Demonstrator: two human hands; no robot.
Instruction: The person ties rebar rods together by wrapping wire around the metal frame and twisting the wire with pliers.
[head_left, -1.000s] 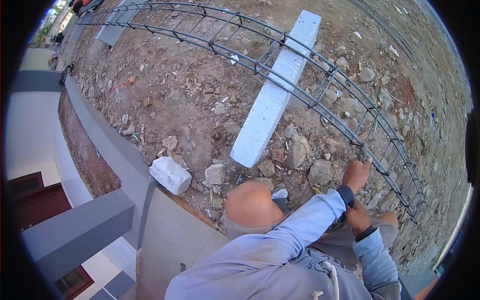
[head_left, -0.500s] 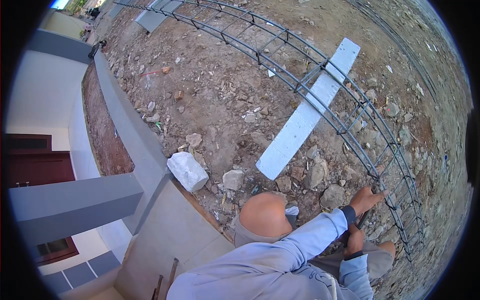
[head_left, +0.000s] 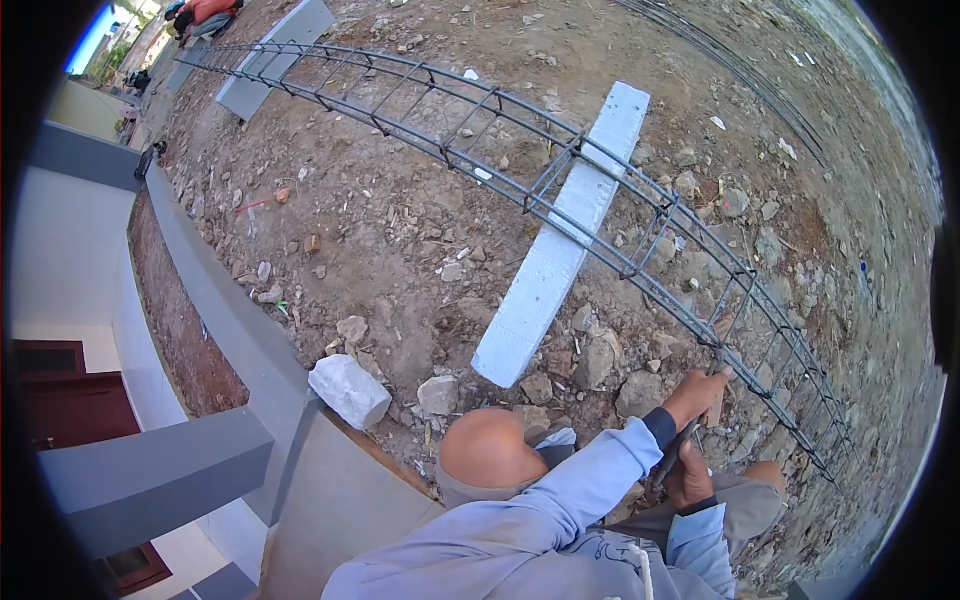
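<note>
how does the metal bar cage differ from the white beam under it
The metal cage is a dark, open frame of bars; the white beam is pale and solid-looking. The cage is much longer than the beam. The cage lies across the beam, while the beam rests on the ground. Both are long and narrow.

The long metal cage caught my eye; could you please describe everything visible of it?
The long metal cage looks like dark grey steel: slim lengthwise bars linked by crosswise loops, open between. It stretches above rubble-strewn ground, crossing a pale block and, farther off, a grey slab. Its apparent curve may come from the wide lens. The left hand is at its near side; whether they touch is unclear.
</note>
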